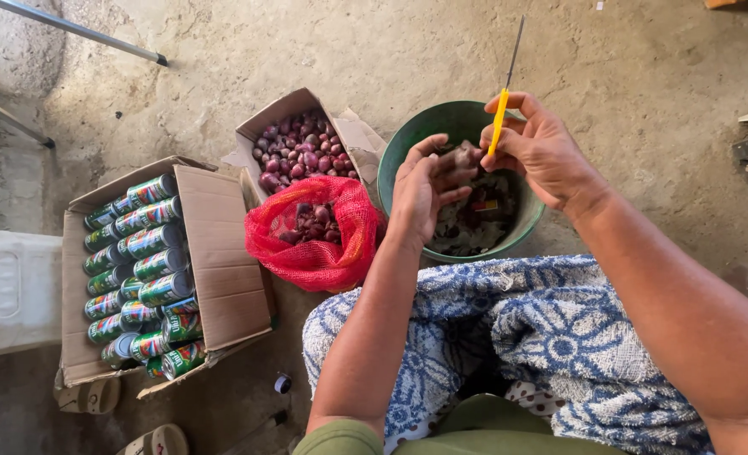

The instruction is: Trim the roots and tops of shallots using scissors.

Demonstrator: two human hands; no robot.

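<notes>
My left hand (420, 190) is closed around a small reddish-brown onion (458, 160), held over a green bowl (408, 139) that holds onion skins. My right hand (542, 152) grips a knife with a yellow handle (498, 120), its thin blade pointing up and away, the handle end close to the onion. A red mesh bag (319, 240) with small purple onions lies left of the bowl. Behind the bag, an open cardboard box (298, 147) is full of the same onions.
A larger open cardboard box (222, 253) of green tins lying on their sides sits at the left. A white plastic container (12, 291) stands at the far left. A blue and white patterned cloth (542, 337) covers my lap. The floor is rough concrete.
</notes>
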